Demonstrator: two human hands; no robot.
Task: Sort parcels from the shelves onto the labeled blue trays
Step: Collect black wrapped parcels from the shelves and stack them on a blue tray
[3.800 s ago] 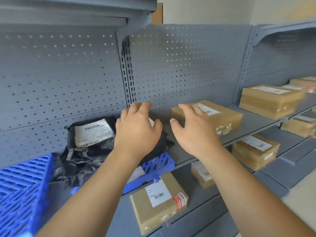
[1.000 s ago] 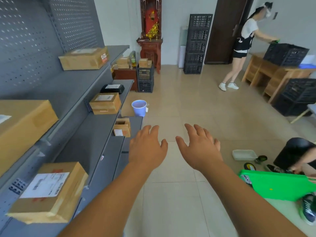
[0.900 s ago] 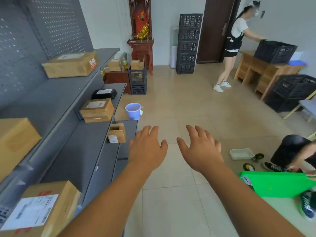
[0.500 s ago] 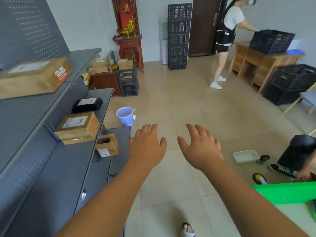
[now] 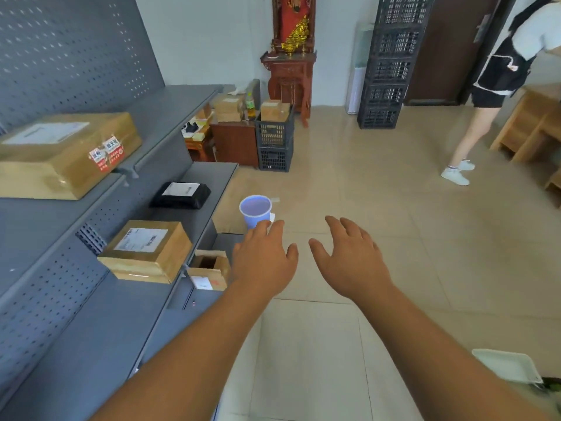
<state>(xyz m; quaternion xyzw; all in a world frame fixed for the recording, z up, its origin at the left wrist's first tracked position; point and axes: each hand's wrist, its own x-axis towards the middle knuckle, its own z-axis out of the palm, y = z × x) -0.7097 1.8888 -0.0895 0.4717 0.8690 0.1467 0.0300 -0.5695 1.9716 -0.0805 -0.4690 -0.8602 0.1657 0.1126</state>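
Both my hands are stretched out in front of me over the tiled floor, palms down, holding nothing. My left hand [image 5: 264, 262] and my right hand [image 5: 353, 259] have relaxed, spread fingers. On the grey shelves [image 5: 76, 323] to my left lie parcels: a large brown box [image 5: 65, 154] on the upper shelf, a brown labeled box [image 5: 147, 250] and a black bag parcel [image 5: 181, 194] on the middle shelf, and a small open carton [image 5: 209, 268] lower down, just left of my left hand. No blue tray is in view.
A lilac bucket [image 5: 255, 209] stands on the floor beyond my left hand. Black crates [image 5: 274, 138] and a tall crate stack [image 5: 390, 62] stand further back. Another person [image 5: 491, 86] stands at the right by wooden tables. A white tray [image 5: 507, 364] lies at lower right.
My view has swung from the shelf with the blue tray to the room and moved along the shelves. My hands stay open and empty in front of me.
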